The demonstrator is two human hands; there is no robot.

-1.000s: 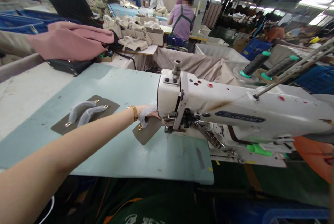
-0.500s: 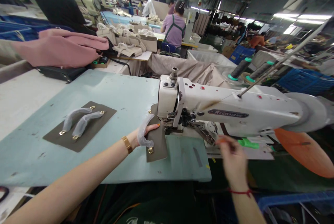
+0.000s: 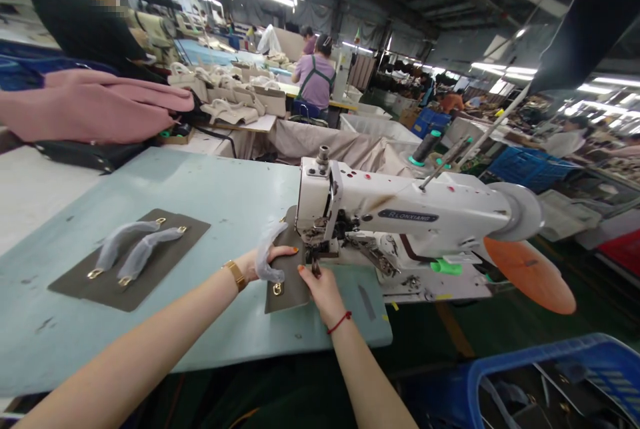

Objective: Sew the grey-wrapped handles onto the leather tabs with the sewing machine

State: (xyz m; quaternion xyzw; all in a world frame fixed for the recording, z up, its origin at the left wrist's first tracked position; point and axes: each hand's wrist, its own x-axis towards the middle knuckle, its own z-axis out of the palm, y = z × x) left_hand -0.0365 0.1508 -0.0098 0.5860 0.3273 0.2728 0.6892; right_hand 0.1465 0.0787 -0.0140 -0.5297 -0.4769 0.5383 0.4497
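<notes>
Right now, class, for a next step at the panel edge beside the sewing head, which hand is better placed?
Probably the right hand: its fingertips are at that edge, near the sewing head. The left hand seems less free, its thumb on the panel, the wrapped handle crossing the hand.

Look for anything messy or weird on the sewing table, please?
Nothing looks spilled. But the white sewing machine has a brownish smudge on its side, and the pale blue tabletop has dark marks. They stand out against the light surfaces.
</notes>
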